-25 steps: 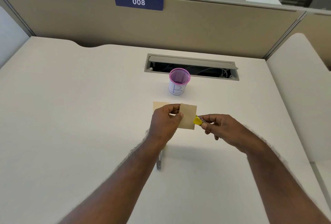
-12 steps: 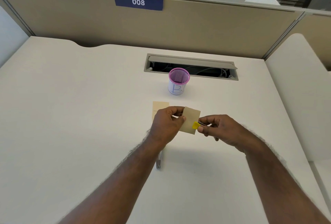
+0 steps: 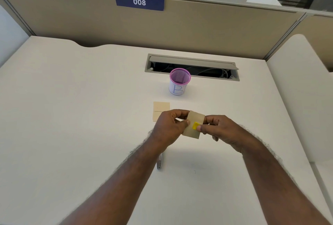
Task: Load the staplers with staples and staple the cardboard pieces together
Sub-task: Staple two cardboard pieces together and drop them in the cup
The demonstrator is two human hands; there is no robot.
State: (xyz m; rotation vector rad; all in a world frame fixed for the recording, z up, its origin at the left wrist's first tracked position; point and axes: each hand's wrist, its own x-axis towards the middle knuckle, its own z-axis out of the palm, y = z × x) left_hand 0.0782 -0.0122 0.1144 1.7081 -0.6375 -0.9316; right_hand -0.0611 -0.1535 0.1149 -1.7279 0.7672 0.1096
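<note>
**A:** What is each hand doing?

**B:** The left hand (image 3: 170, 127) pinches a tan piece of cardboard (image 3: 193, 125) by its left edge, thumb on the near face and fingers curled behind. The right hand (image 3: 219, 128) grips a small yellow stapler (image 3: 195, 126), whose tip lies over the right part of that cardboard, just beside the right thumb.

**A:** Is the stapler squeezed down?

**B:** I cannot tell; the fingers cover most of it, and only the yellow tip shows.

**A:** Where are the other cardboard pieces?

**B:** Two more pieces (image 3: 161, 110) lie flat on the desk (image 3: 72, 134), touching edge to edge, just beyond and left of the left hand's knuckles.

**A:** Anything else near the grip?

**B:** A pink mesh cup (image 3: 179, 82) marked "B" stands farther out, beyond the held cardboard. A thin metal object (image 3: 159, 162) lies on the desk under the left wrist, partly hidden.
</note>
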